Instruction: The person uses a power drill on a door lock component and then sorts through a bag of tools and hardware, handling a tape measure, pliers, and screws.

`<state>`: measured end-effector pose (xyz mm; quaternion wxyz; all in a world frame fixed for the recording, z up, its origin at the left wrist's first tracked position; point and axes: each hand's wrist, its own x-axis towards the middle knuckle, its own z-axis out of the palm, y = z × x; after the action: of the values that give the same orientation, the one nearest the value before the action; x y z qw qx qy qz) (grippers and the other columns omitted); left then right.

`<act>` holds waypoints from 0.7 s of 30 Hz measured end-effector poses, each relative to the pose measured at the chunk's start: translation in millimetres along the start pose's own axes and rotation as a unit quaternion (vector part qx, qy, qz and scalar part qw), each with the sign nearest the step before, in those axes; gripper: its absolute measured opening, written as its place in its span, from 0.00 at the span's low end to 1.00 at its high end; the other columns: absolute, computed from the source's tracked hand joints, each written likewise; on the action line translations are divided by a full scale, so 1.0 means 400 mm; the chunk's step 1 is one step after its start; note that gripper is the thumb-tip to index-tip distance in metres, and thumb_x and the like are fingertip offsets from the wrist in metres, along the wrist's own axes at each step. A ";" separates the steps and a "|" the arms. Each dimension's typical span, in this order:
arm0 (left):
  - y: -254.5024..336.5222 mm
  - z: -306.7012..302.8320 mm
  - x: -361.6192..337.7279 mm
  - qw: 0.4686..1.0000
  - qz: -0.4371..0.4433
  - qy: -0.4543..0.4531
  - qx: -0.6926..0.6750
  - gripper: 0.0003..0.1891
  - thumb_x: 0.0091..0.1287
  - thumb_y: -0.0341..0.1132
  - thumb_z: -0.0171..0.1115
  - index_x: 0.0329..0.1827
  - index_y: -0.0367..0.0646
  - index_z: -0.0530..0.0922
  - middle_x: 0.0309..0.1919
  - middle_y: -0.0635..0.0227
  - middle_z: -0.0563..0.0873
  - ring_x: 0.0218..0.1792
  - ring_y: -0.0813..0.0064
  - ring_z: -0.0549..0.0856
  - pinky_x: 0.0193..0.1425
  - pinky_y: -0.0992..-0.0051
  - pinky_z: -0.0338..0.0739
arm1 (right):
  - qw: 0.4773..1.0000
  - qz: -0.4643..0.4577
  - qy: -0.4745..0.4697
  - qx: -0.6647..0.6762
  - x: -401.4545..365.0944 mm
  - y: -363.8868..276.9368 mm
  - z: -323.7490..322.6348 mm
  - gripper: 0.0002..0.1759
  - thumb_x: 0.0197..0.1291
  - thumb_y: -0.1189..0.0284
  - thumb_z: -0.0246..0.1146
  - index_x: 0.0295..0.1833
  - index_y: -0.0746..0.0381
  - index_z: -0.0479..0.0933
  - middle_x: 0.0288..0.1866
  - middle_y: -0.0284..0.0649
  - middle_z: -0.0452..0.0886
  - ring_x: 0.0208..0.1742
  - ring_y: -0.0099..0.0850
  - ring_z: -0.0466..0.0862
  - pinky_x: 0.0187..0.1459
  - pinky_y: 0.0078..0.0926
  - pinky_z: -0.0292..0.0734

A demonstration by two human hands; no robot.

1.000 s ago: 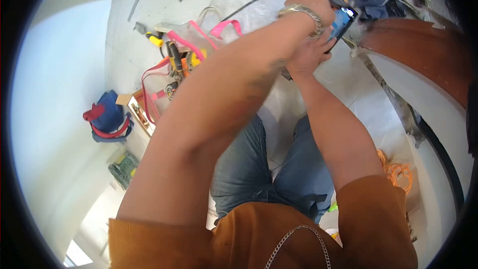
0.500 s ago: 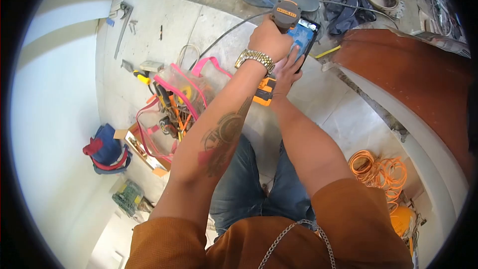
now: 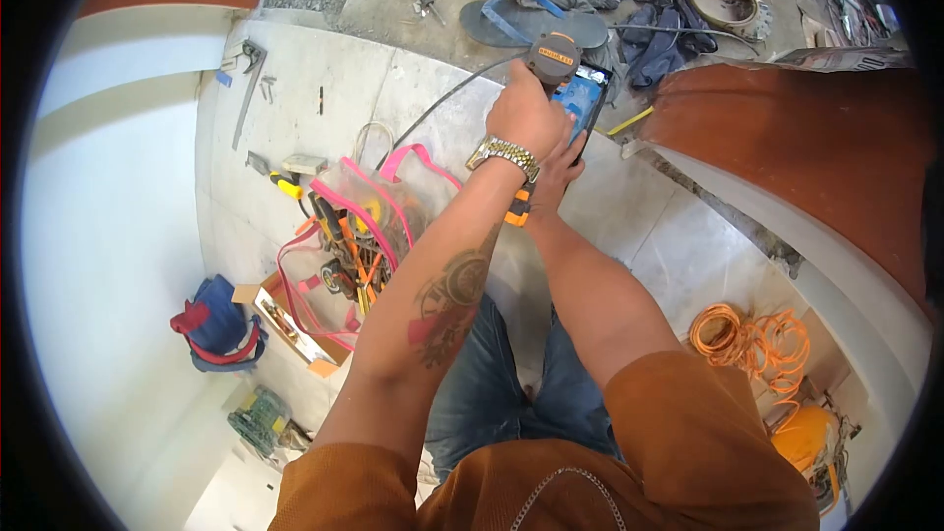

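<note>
My left hand (image 3: pixel 526 113), with a watch on its wrist, is closed around the grip of a cordless drill (image 3: pixel 554 57) marked "brushless". The drill's dark round back end faces up, and its orange and black battery base shows beside my left wrist. My right hand (image 3: pixel 562 165) is just below it, its fingers against the side of a blue, black-edged rectangular case (image 3: pixel 583 98). The drill and my left hand cover part of this case, and its contents are hard to make out. The drill's front end is hidden.
A clear, pink-trimmed tool bag (image 3: pixel 369 206) stands open at left with hand tools. Nearby are an open cardboard box (image 3: pixel 285 320) and a blue bag (image 3: pixel 218 324). A blue flip-flop (image 3: pixel 531 18) lies ahead. An orange coiled hose (image 3: pixel 723 334) is at right, beside a curved wall.
The view has shifted slightly. My hands, the drill and the blue case appear a little lower and further left, and my right fingers sit lower along the case. Both hands keep their hold.
</note>
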<state>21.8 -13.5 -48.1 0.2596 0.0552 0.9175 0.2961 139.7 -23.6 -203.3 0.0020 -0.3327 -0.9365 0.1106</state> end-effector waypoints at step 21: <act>-0.140 -0.295 -0.470 0.926 -0.052 0.023 -0.374 0.25 0.67 0.20 0.66 0.68 0.34 0.75 0.59 0.62 0.87 0.58 0.73 0.87 0.61 0.71 0.82 | 0.983 0.041 -0.107 0.141 -0.034 -0.014 -0.159 0.56 0.47 0.59 0.73 0.81 0.67 0.58 0.91 0.48 0.45 0.87 0.60 0.47 0.79 0.68 0.48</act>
<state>126.2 -168.1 84.6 0.2555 -0.1008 0.7475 0.6048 151.9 -23.1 -139.2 -0.0554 -0.3531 -0.8922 0.2762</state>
